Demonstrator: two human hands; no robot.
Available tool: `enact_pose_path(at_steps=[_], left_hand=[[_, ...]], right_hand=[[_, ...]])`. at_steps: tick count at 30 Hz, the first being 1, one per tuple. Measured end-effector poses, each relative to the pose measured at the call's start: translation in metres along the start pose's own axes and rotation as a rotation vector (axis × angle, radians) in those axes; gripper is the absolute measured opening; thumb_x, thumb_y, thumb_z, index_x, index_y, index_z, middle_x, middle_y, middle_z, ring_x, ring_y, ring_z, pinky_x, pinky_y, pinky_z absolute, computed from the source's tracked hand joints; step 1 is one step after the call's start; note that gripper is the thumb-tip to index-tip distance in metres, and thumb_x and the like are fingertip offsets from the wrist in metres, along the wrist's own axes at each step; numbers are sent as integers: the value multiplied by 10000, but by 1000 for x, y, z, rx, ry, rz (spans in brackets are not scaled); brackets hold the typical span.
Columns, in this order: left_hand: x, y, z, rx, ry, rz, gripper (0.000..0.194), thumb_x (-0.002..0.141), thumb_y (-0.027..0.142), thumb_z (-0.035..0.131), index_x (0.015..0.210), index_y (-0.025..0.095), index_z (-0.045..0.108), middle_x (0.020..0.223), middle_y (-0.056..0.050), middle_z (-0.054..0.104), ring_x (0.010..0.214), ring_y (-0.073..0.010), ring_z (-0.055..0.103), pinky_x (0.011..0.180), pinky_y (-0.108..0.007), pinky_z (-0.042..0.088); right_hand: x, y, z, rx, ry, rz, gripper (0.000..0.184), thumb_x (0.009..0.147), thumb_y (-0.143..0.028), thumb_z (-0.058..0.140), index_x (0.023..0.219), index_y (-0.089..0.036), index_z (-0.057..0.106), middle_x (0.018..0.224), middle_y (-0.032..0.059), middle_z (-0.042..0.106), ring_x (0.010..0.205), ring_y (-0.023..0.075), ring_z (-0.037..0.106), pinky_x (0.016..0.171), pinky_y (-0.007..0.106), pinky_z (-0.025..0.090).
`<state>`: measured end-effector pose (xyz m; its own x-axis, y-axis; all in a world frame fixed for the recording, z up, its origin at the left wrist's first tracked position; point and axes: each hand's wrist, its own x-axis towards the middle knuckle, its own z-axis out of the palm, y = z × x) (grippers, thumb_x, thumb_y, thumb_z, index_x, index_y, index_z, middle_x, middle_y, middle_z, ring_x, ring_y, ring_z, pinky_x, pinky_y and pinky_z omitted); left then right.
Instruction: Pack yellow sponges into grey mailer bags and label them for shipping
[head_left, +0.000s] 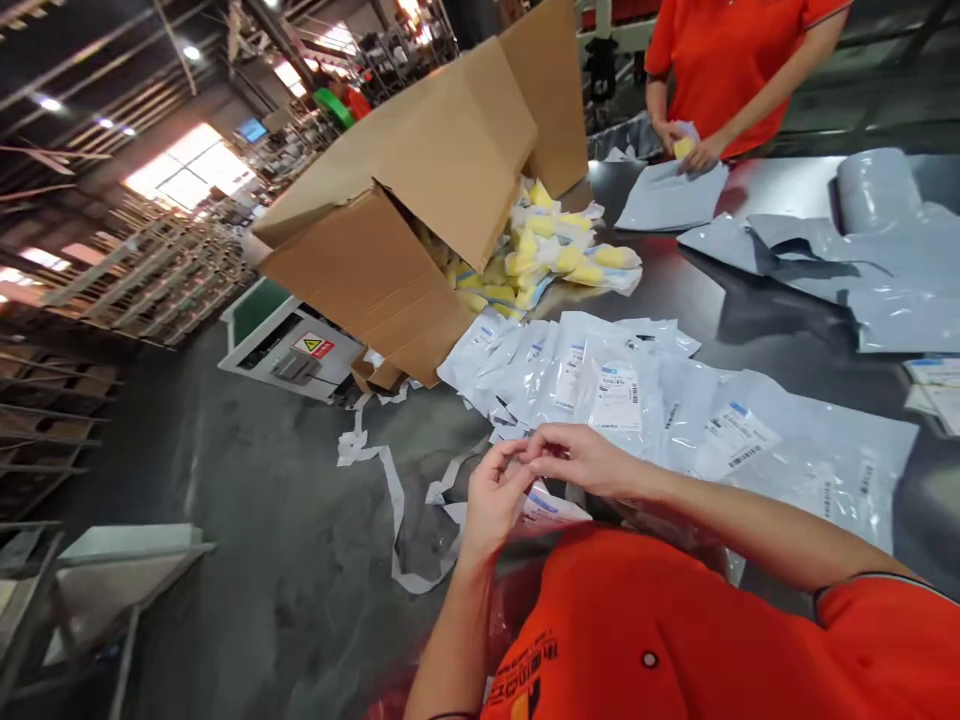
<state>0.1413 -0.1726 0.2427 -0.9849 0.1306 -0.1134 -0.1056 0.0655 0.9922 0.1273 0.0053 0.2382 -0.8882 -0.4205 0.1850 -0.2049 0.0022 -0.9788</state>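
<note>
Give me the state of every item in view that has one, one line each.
Left hand, raised, fingers meeting the right hand; anything held is too small to tell
Right hand, raised, pinching
Cardboard box, open, flaps up
Yellow-and-white packets, spilling from the box
Labelled plastic bags, flat, overlapping
White paper strip, loose, curling
Grey mailer bags, flat, crumpled
Co-worker's hands, holding a grey mailer

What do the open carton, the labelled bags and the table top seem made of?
The open carton looks like matte brown corrugated cardboard, judging by its thick folded flaps. The labelled bags seem thin glossy plastic film, creased with bright highlights. The table top looks like polished metal, perhaps steel, since it mirrors the bags.
</note>
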Motion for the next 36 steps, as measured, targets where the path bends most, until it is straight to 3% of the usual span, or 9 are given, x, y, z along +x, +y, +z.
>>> enact_pose_path(at_steps=[5,8,12,15,21,25,29,32,36], left_hand=[[10,-2,10,-4,136,33,329,702,291,789,974,167,652,736,43,594,580,-83,594,574,-192,488],[13,-1,15,-22,185,36,341,736,332,764,1009,179,630,780,25,632,619,-115,645,616,-233,523],[7,-3,22,14,100,-39,464,764,370,740,1165,193,588,796,-8,689,728,-154,666,735,-291,546],[0,-7,27,253,74,24,513,762,314,743,1243,218,591,909,-39,694,857,-185,654,828,-325,518],[4,-11,35,690,99,275,13,823,233,691,820,223,697,796,-14,670,835,-200,591,834,-333,415],[11,-11,32,674,135,352,173,897,275,621,737,211,638,764,-13,641,809,-186,580,779,-303,418],[12,-11,28,665,231,425,86,910,262,601,922,206,666,881,-41,649,832,-180,603,792,-298,463],[10,-14,29,697,283,511,357,895,250,624,1247,195,598,1153,-120,648,995,-223,631,910,-356,483],[5,-20,33,727,198,543,331,907,226,590,1236,205,629,1209,-132,664,1161,-271,602,1034,-410,442]], right_hand=[[-20,7,2,-171,-29,172,310,763,-404,729,935,-176,608,896,16,634,781,150,549,670,251,417],[-26,9,-2,-162,-39,223,224,849,-399,630,824,-177,612,776,-9,627,696,130,532,614,238,376],[-28,15,-15,-205,95,183,272,942,-378,494,836,-184,653,738,0,652,680,133,551,629,248,381],[-27,20,-24,-325,155,159,293,965,-376,462,839,-186,646,751,15,659,679,136,558,631,249,375],[-24,19,-33,-439,222,131,315,1001,-382,420,817,-201,601,783,25,651,720,149,583,671,255,395],[-24,22,-41,-452,146,64,262,934,-453,565,1020,-212,618,947,45,681,855,185,613,743,284,427],[-22,29,-43,-559,223,5,308,959,-462,513,812,-202,591,815,47,640,803,194,585,723,299,412],[-19,30,-42,-551,275,36,435,1005,-467,391,670,-207,488,661,15,548,639,158,516,616,278,366],[-16,28,-40,-585,284,12,432,1019,-441,337,683,-207,477,647,11,544,609,146,495,613,270,353]])
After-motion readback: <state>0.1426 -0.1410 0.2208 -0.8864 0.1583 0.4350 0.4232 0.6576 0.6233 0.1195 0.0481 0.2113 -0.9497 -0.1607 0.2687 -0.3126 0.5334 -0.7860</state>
